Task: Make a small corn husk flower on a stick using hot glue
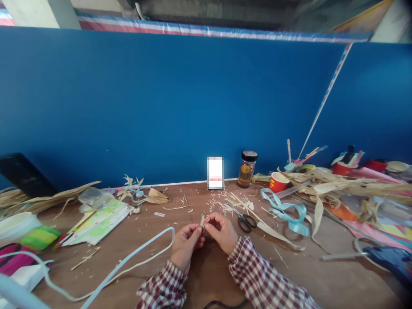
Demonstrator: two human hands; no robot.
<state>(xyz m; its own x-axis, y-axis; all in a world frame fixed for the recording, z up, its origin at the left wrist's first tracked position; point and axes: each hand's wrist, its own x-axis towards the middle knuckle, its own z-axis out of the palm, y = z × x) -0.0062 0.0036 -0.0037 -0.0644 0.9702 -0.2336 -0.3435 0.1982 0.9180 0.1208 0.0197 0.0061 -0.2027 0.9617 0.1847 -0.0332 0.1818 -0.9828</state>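
Checked sleeves (pixel 262 269); pale piece (pixel 202 220) between left hand (pixel 186 243), right hand (pixel 224 234).

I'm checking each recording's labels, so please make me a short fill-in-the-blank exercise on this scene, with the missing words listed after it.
1. The left hand and right hand together hold a small pale piece; the cutting tool nearest the right hand is a pair of ____.
2. The lid on the jar is coloured ____.
3. The paper cup beside the jar is mainly ____.
4. The curled ribbon is light ____.

Missing words: scissors; black; red; blue.
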